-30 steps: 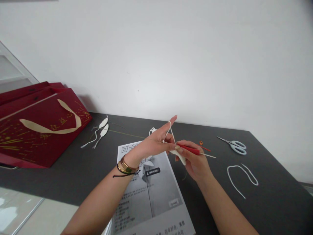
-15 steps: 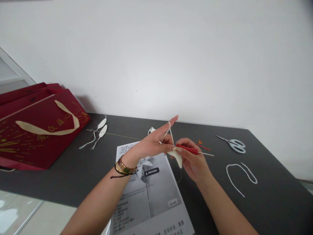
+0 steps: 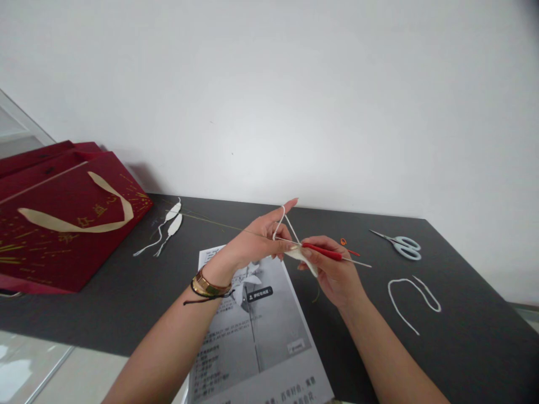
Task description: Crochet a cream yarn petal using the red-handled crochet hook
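My right hand grips a red-handled crochet hook, its metal end sticking out to the right. My left hand is raised above the table with white yarn looped over the outstretched index finger; its thumb and other fingers pinch a small white crocheted piece right where the hook's tip meets it. Both hands hover over a printed instruction sheet on the dark table. A gold bracelet and a black cord sit on my left wrist.
A red gift bag with a cream ribbon handle lies at the left. Two white crocheted leaves lie behind the sheet. Pale blue scissors, a small orange marker and a loose white yarn strand lie at the right. A white wall stands behind.
Both hands have shifted slightly left and down. The index finger with the yarn loop has lowered a little, and the hook has worked at the white piece.
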